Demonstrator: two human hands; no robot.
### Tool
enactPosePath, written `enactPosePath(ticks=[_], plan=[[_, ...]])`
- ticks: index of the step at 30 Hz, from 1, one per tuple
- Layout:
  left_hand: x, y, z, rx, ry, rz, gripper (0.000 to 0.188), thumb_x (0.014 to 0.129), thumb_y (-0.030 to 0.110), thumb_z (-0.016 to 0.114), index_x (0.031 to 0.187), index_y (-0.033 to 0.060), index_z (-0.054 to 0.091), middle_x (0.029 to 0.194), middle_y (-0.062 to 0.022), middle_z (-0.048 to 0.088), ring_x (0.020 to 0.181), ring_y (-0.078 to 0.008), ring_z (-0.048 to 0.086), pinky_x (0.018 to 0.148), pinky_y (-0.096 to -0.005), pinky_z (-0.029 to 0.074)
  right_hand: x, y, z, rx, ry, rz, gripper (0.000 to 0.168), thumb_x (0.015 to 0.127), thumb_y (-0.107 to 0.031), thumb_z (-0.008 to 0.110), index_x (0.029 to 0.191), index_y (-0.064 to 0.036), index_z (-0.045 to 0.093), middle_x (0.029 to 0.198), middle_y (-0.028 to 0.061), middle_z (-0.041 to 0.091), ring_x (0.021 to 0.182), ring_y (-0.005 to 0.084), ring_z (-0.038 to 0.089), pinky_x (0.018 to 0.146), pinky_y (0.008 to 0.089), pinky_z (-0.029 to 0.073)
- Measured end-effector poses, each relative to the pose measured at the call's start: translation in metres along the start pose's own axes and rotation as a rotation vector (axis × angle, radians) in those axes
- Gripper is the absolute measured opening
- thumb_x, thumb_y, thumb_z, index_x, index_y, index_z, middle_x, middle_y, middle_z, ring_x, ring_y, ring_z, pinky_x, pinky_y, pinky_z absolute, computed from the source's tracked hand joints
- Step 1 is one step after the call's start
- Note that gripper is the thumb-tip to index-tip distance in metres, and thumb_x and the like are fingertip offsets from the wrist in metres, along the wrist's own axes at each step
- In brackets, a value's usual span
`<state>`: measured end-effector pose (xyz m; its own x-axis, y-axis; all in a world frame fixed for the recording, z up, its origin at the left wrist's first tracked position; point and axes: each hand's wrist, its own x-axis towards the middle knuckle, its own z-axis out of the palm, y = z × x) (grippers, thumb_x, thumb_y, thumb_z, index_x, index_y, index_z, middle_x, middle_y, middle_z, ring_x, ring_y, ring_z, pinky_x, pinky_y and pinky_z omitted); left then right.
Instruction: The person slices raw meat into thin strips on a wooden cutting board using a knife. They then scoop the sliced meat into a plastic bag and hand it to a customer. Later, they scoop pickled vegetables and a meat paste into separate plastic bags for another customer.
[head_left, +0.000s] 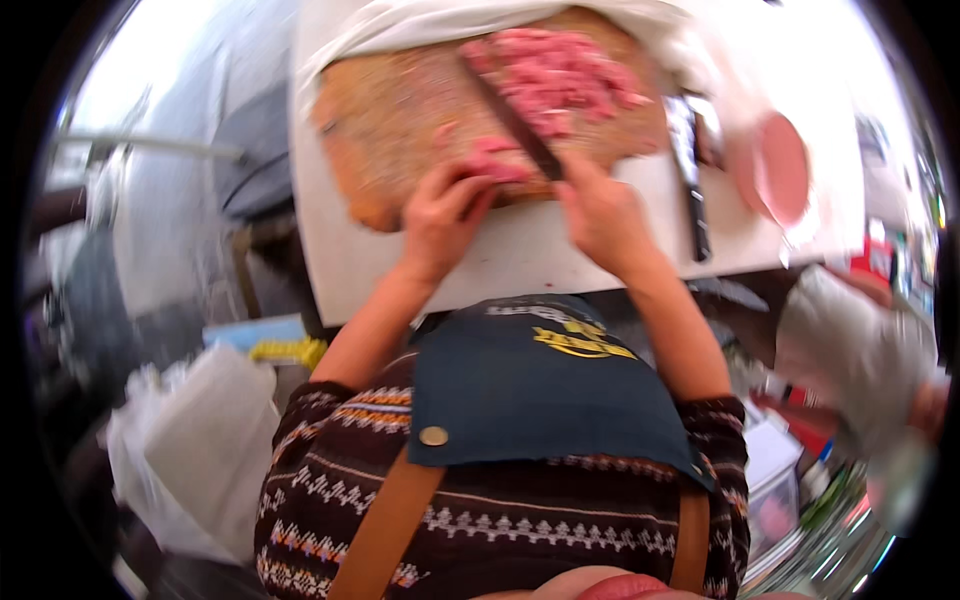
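Note:
My right hand (604, 206) grips a knife at its handle, and the dark broad blade (514, 124) slants up and left over a thick wooden chopping board (375, 135). With curled fingers, my left hand (446, 214) holds a small strip of raw pink meat (495, 161) near the board's front edge. Beyond the blade lies a heap of chopped raw meat (566, 75) on the board's far right part. The knife tip is close to the heap's left edge; motion blur hides whether they touch. The right hand's grip covers the knife handle.
A second knife with a black handle (699, 225) lies on the white table (360, 262), right of the board. Beside it stands a pink bowl (780, 169). White cloth (480, 19) edges the board's far side. A white plastic bag (142, 450) is at lower left.

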<state>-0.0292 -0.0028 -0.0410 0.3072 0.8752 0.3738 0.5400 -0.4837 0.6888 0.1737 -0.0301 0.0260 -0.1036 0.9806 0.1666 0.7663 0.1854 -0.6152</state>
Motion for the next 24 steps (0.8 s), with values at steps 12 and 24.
enactPosePath(ticks=[12,24], plan=[[0.021,0.027,0.021,0.010,0.118,0.069,0.018,0.071,0.003,0.065,0.089,0.0012,0.061,0.092,-0.0100,0.058,0.084,-0.0272,0.056,0.073,-0.0338,0.048,0.054,-0.013,-0.058,-0.488,-0.600,-0.335,0.039,0.071,0.000,0.054,0.108,-0.009,0.049,0.083,0.0096,0.053,0.059,0.0271,0.059,0.051,0.0352,0.046],[0.025,0.025,0.020,0.042,0.081,0.024,0.014,0.071,0.005,0.066,0.085,0.0015,0.064,0.089,-0.0072,0.060,0.080,-0.0242,0.057,0.068,-0.0308,0.049,0.060,-0.003,-0.022,-0.517,-0.611,-0.376,0.033,0.072,-0.003,0.053,0.104,-0.007,0.049,0.077,0.0095,0.054,0.059,0.0250,0.061,0.048,0.0323,0.048]])
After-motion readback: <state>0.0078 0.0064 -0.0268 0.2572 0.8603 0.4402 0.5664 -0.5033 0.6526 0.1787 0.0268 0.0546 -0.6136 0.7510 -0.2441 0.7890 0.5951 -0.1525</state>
